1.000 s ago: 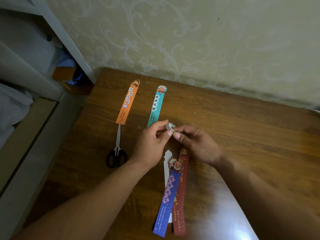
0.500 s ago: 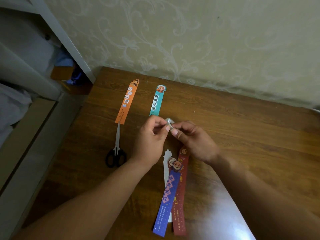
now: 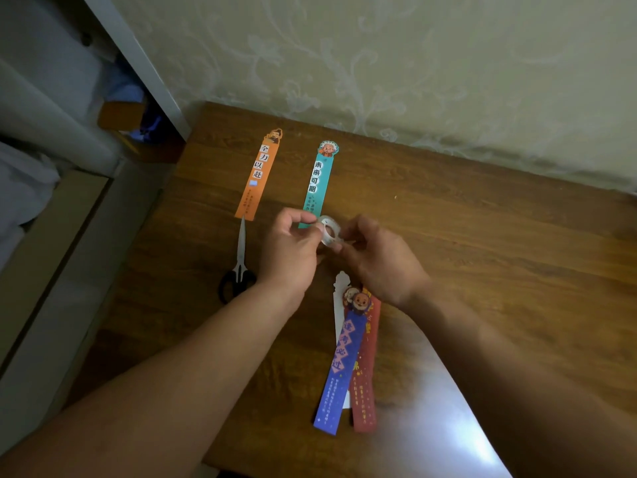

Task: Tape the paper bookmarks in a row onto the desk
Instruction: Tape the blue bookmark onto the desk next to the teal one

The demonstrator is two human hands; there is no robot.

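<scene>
A tape roll (image 3: 329, 232) is pinched between left hand (image 3: 291, 260) and right hand (image 3: 382, 267) above a wooden desk (image 3: 482, 236) against patterned wallpaper (image 3: 413, 63). An orange bookmark (image 3: 258, 177) and teal bookmark (image 3: 317, 188) are laid side by side.

A home bedroom: floral wallpaper (image 3: 379, 46), wooden desk (image 3: 482, 236), bedding (image 3: 20, 188) (rumpled) alongside.

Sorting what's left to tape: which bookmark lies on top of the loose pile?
The blue bookmark: it overlaps the red bookmark and white bookmark beneath it; the orange bookmark and teal bookmark lie singly nearer the wall.
</scene>
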